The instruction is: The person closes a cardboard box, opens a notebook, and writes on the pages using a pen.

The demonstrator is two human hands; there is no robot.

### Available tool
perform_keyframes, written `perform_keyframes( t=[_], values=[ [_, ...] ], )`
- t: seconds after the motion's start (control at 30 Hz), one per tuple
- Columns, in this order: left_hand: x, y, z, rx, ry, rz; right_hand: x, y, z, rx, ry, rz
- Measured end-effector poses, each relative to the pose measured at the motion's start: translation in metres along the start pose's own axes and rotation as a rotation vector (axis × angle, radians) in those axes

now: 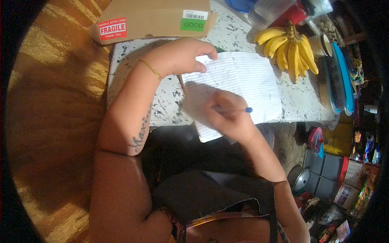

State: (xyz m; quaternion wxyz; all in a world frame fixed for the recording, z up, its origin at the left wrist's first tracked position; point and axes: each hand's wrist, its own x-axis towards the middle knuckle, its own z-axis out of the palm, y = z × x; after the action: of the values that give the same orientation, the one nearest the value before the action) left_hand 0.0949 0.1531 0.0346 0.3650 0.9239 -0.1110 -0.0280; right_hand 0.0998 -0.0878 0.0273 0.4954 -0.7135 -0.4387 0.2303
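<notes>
An open lined notebook [259, 89] lies on the table with handwriting on its pages. My right hand [227, 115] is closed around a pen [239, 109] whose blue end points to the right; the hand is over the lower part of the left page, and some of it is smeared by motion. Whether the pen's tip touches the paper is hidden. At the top left corner of the notebook rests my left hand [186, 56], its thumb and forefinger apart, their tips at the page. A thin gold bracelet [151, 69] circles that wrist.
Behind my left hand sits a cardboard box [156, 20] with fragile and good stickers. A bunch of bananas [289, 48] lies right of the notebook, near stacked cups [320, 45] and containers with blue lids [343, 77]. A lidded pot [300, 179] stands lower right.
</notes>
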Motion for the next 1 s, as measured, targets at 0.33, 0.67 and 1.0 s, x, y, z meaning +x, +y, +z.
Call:
perform_keyframes(
  t=[0.33, 0.67, 1.0],
  values=[
    [-0.0003, 0.0031, -0.0006, 0.004, 0.001, -0.011, -0.0015, 0.0006, -0.0036, -0.023, -0.007, 0.006],
    [-0.0004, 0.0022, 0.0010, 0.020, 0.008, -0.035, 0.0005, 0.0042, -0.0014, -0.061, 0.063, -0.044],
    [-0.0010, 0.0014, 0.0002, 0.011, 0.011, -0.015, -0.0015, 0.0002, -0.0061, -0.079, -0.010, -0.044]
  ],
)
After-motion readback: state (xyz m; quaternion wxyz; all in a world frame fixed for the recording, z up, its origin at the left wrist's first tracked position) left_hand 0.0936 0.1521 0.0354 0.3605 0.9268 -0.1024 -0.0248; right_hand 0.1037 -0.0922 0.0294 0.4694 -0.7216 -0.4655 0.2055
